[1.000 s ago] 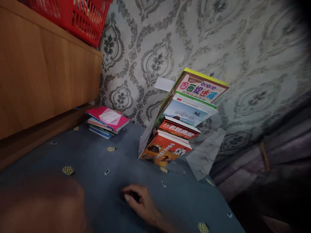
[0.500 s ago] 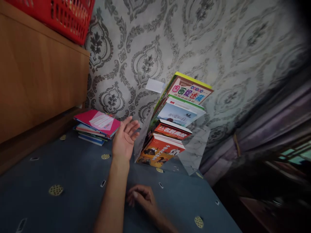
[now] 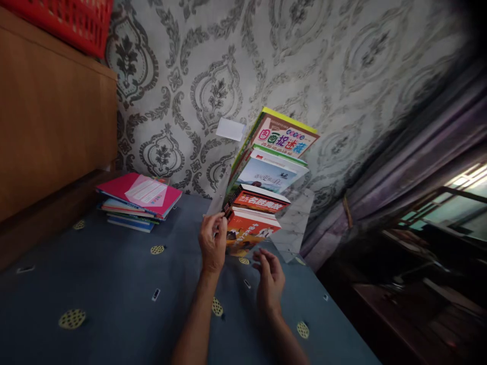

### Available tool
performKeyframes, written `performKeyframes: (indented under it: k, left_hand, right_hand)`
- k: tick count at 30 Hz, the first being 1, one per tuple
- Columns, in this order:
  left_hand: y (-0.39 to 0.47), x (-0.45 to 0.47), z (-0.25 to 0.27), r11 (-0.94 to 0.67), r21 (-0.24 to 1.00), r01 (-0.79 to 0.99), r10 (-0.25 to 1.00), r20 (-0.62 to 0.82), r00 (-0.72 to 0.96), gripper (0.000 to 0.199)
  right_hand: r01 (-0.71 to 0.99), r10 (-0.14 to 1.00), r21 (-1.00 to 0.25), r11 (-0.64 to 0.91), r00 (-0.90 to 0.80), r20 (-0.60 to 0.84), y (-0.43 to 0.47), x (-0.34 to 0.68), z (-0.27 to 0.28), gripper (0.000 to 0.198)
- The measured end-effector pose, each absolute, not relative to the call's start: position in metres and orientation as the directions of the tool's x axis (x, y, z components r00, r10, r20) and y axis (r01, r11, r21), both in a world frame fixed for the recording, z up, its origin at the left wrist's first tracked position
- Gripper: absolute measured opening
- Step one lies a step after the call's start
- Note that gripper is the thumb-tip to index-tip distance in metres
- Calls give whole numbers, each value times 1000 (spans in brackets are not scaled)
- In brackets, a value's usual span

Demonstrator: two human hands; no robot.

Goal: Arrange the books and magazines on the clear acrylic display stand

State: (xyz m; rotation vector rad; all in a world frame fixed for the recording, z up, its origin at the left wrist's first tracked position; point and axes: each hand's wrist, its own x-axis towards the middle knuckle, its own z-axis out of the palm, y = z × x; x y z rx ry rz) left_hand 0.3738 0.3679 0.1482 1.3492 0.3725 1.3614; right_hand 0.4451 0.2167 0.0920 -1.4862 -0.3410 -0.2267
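Observation:
A clear book rack [image 3: 294, 223] stands against the wall with several upright books in tiers. In its front tier is an orange book [image 3: 247, 233], with a red-and-black book [image 3: 262, 200] just behind. Further back are a book with a blue landscape cover [image 3: 262, 175] and a brown-and-yellow picture book [image 3: 283, 134]. My left hand [image 3: 213, 241] is closed at the rack's left front edge, beside the orange book; its fingertips are partly hidden. Just below the orange book's lower right corner, my right hand [image 3: 271, 279] is held with fingers loosely bent and apart, holding nothing.
A stack of books and booklets topped by a pink folder [image 3: 125, 190] lies to the left on the dark blue patterned cloth [image 3: 125, 274]. A wooden cabinet [image 3: 57, 101] with a red basket [image 3: 83, 25] stands at left. Purple-grey curtains [image 3: 380, 177] hang at right.
My left hand has gone from raised and open to closed at the rack's left front edge. My right hand has moved forward and right, near the orange book. The view has shifted slightly.

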Motion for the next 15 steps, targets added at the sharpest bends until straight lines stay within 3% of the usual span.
performKeyframes:
  k: [4,10,15]
  left_hand:
    - [364,375,138,-525,784,-331,728,615,301,31]
    - [369,377,125,-612,763,-207,681,642,353,26]
    - [369,380,120,-609,767,-202,680,636,365,26]
  right_hand:
    - [422,-11,-907,-20,907,422,216,468,90,48]
    - [465,133,-867,-181,885,447,222,483,85,50]
    - [516,217,-830,-212,853,475,228,484,91,43]
